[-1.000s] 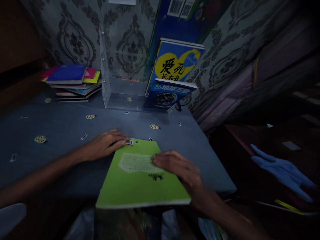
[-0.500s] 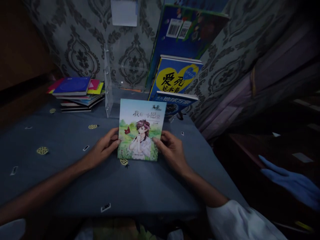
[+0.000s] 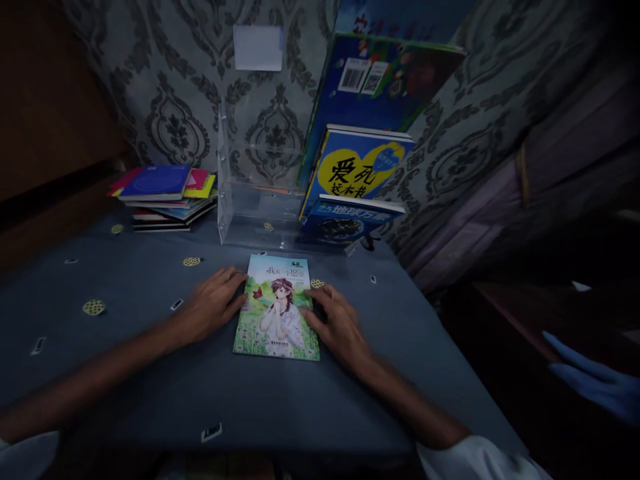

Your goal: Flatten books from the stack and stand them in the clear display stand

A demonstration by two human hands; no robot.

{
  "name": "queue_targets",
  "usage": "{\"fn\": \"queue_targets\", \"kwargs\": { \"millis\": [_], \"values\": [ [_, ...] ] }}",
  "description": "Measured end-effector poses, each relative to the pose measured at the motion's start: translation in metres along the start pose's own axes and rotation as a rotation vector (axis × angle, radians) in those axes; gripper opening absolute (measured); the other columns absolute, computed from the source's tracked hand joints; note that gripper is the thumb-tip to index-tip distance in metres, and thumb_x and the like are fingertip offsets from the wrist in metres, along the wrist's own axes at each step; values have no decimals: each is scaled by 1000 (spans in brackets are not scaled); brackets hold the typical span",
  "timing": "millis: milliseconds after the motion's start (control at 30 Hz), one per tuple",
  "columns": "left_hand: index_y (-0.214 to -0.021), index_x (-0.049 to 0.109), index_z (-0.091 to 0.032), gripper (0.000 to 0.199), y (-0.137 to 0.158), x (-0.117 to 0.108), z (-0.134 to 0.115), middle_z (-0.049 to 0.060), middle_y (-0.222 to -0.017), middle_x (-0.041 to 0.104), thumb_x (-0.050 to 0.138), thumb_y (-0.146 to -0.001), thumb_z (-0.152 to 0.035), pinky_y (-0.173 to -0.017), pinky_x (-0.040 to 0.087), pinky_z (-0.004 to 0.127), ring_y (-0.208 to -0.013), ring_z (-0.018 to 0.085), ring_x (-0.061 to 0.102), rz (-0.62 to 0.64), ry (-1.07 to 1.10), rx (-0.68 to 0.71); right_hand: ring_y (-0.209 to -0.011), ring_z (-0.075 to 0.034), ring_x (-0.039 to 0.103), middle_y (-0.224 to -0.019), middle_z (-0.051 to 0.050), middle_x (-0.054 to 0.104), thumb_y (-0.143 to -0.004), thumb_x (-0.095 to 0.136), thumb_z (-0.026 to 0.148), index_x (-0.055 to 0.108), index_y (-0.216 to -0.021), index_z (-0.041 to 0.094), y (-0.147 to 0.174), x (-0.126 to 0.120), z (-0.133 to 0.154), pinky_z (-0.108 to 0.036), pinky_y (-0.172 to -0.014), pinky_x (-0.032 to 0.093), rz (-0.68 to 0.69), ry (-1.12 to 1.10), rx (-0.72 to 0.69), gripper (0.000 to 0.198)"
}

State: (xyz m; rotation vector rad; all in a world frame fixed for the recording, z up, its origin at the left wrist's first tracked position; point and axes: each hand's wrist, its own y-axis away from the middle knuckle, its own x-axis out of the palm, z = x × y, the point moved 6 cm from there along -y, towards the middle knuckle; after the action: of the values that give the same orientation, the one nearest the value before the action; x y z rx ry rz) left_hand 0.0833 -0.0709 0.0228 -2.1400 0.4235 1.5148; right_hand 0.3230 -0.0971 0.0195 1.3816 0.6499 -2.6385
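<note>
A thin paperback book (image 3: 280, 320) with a drawn figure and a red butterfly on its cover lies face up on the blue-grey tablecloth. My left hand (image 3: 215, 303) holds its left edge, fingers curled and thumb at the side. On the opposite edge, my right hand (image 3: 335, 320) grips with thumb and fingertips at the cover's border. Behind the book stands a clear acrylic rack (image 3: 240, 230). In its right part lean a blue book with a yellow heart (image 3: 345, 167), a smaller blue book (image 3: 345, 223) and a large dark-blue book (image 3: 380, 73).
A stack of books and booklets (image 3: 163, 193) sits on the table (image 3: 150, 393) left of the rack. Patterned wallpaper (image 3: 175, 127) backs the table. Past the right table edge are a purple curtain (image 3: 480, 220) and a blue glove-like shape (image 3: 595, 380).
The paperback has come down from a tilted, raised position to lie flat on the table. Both hands have lowered with it, still at its side edges. The view has shifted slightly.
</note>
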Motion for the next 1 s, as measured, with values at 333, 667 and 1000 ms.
{"fn": "queue_targets", "kwargs": {
  "millis": [333,667,1000],
  "values": [
    [-145,48,-15,54,-42,22,27,16,-155,45,34,-102,-44,-115,37,56,-143,32,43,33,13,26,-139,-36,47,-147,-21,52,-100,46,33,56,-139,15,-25,29,-14,-59,-112,42,26,107,-134,44],
    [-136,56,-10,47,-71,30,3,17,-147,54,35,-102,-36,-117,38,45,-139,27,49,-8,20,214,-138,-34,48,-146,-21,53,-100,39,31,56,-139,11,-52,33,-25,-56,-116,39,20,92,-96,47],
    [-143,50,-12,47,-104,48,-35,15,-152,50,35,-103,-31,-117,37,40,-143,23,44,79,25,356,-141,-29,44,-150,-19,49,-98,40,27,47,-147,13,-50,25,-39,-53,-118,38,-48,-87,-52,51]
  ]
}}
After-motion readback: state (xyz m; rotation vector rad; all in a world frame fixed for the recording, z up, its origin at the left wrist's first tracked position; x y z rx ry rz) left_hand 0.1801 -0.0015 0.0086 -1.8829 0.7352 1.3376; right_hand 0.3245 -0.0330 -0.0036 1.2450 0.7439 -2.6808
